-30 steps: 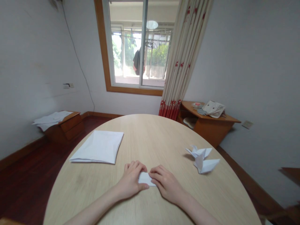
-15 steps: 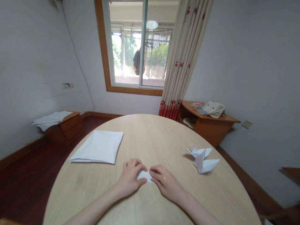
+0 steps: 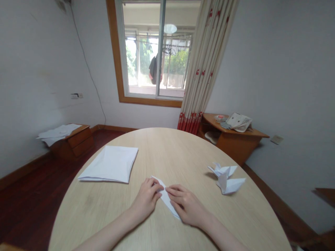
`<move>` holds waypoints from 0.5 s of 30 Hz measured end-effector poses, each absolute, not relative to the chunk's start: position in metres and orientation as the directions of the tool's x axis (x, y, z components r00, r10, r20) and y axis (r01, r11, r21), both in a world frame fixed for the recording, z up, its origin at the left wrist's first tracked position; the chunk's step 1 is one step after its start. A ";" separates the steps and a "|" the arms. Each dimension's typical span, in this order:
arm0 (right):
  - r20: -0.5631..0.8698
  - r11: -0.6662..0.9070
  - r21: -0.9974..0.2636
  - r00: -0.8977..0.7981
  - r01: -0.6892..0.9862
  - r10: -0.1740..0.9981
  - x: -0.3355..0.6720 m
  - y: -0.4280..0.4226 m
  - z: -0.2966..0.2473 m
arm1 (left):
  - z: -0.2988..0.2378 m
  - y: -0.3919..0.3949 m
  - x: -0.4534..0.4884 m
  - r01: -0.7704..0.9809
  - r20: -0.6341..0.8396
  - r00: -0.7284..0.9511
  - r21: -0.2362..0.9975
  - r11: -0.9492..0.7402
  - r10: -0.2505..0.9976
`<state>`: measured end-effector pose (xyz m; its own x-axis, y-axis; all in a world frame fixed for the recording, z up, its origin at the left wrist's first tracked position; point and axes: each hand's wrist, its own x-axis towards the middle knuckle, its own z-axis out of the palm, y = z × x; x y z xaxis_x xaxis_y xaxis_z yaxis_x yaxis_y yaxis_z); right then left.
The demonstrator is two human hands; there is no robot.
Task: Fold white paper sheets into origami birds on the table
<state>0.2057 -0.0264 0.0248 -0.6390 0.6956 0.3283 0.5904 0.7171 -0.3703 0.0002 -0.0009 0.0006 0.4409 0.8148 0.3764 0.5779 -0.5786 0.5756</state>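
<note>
A narrow strip of folded white paper [image 3: 166, 199] lies slantwise on the table between my hands, its far end up left and its near end down right. My left hand [image 3: 148, 194] grips the paper's left side, fingers curled with the tips on it. From the right, my right hand [image 3: 186, 203] has its fingertips on the same paper, fingers close together and bent. Parts of the paper are hidden under both hands. To the right sit folded paper birds [image 3: 230, 184], close together. A stack of white paper sheets [image 3: 110, 164] lies at the left.
The round wooden table [image 3: 167, 146] fills the foreground. Behind it stand a corner cabinet [image 3: 235, 144] with a cloth bag [image 3: 238, 122] on top and, at left, a low drawer unit [image 3: 78, 139] with papers. A curtain [image 3: 201, 69] hangs beside the window.
The folded paper has turned and now shows as a longer diagonal strip between my hands. My left thumb has drawn in toward the fingers; my right hand has shifted slightly.
</note>
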 end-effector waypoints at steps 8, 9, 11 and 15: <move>0.308 0.735 -0.432 -0.681 0.522 0.665 0.211 -0.025 0.032 | 0.000 -0.001 0.000 0.512 0.381 0.442 0.636 -0.577 0.812; 0.311 0.737 -0.439 -0.682 0.515 0.662 0.211 -0.025 0.033 | 0.000 -0.001 0.000 0.519 0.375 0.448 0.630 -0.577 0.812; 0.320 0.740 -0.448 -0.682 0.502 0.657 0.212 -0.025 0.032 | 0.002 -0.001 0.000 0.538 0.357 0.461 0.616 -0.576 0.812; 0.343 0.749 -0.437 -0.678 0.497 0.650 0.213 -0.026 0.028 | 0.005 0.002 -0.002 0.545 0.331 0.523 0.579 -0.607 0.785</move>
<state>0.2134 -0.0258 0.0280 -0.6781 0.6502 0.3427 0.4974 0.7492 -0.4374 -0.0018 0.0015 0.0046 0.5233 0.7853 0.3309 0.5447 -0.6069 0.5788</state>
